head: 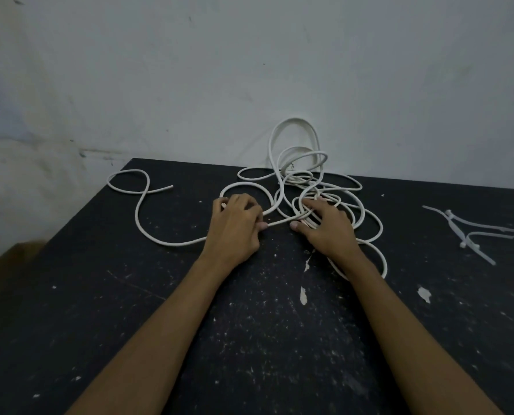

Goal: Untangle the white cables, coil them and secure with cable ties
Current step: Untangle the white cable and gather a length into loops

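Observation:
A tangle of white cables lies at the back middle of the black table, with loops rising against the wall. One loose strand trails off to the left in an S-shape. My left hand is closed around a strand just left of the tangle. My right hand lies on the knotted part with its fingers curled into the loops. A short stretch of cable runs between the two thumbs. Several white cable ties lie at the right.
A pale wall stands directly behind the table's back edge. The table's left edge drops to a brown floor or box. Paint flecks mark the tabletop.

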